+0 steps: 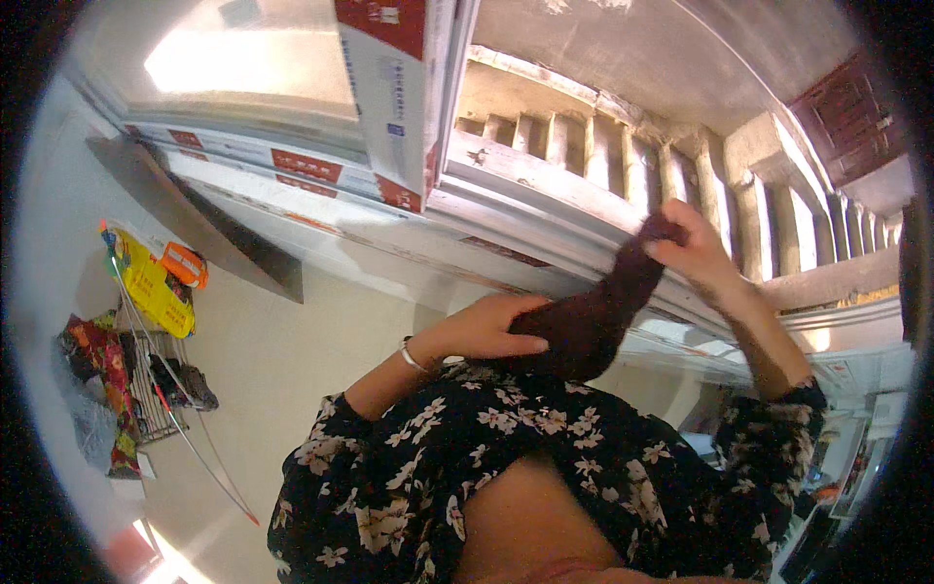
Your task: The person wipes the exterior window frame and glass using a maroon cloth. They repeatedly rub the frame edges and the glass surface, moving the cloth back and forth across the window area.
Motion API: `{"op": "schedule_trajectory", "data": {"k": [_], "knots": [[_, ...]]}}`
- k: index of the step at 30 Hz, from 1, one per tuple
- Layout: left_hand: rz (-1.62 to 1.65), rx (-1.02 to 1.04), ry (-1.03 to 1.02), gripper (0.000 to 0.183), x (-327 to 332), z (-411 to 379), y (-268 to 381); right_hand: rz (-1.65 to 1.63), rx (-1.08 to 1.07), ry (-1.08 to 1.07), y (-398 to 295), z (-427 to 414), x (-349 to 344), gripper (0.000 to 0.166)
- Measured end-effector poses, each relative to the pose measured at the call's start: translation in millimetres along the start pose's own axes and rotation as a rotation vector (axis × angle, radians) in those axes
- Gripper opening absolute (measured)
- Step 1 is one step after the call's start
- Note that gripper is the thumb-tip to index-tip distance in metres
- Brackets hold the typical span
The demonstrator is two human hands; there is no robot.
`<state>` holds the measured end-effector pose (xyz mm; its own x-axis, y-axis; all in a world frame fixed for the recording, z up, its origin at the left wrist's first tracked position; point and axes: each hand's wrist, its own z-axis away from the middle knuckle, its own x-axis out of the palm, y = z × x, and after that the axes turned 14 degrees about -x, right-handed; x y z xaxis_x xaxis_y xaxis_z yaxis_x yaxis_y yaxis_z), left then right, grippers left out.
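A dark maroon piece of cloth (584,321) is stretched at a slant in front of my body, before an open window. My right hand (693,252) grips its bunched upper end, raised near the window sill. Lower down, my left hand (485,328) has its thumb and fingers on the cloth's wider part, close to my waist. What the left fingers do behind the fabric is hidden. A pale bracelet circles the left wrist.
The window frame (398,139) bears printed protective film. Outside stands a concrete balustrade (595,153). At left, a brown panel (211,219) leans by the wall. A wire rack (149,379), a yellow packet (153,285), an orange packet (184,264) and a thin rod (197,452) are lower left.
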<state>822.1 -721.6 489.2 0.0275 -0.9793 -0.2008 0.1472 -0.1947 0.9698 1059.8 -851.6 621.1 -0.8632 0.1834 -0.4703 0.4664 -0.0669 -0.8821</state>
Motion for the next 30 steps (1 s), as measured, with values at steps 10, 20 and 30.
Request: {"op": "schedule_trajectory", "data": {"k": [10,20,30], "knots": [[0.295,-0.215,0.282,0.046,-24,70,-6,0.999,-0.760,-0.365,-21,-123,113,0.020],[0.383,-0.276,0.266,0.044,-26,72,-1,1.170,-0.737,-0.628,-25,-121,101,0.018],[-0.045,-0.129,-0.053,0.051,-4,1,-10,1.343,-0.305,-0.716,-5,-9,33,0.012]]}}
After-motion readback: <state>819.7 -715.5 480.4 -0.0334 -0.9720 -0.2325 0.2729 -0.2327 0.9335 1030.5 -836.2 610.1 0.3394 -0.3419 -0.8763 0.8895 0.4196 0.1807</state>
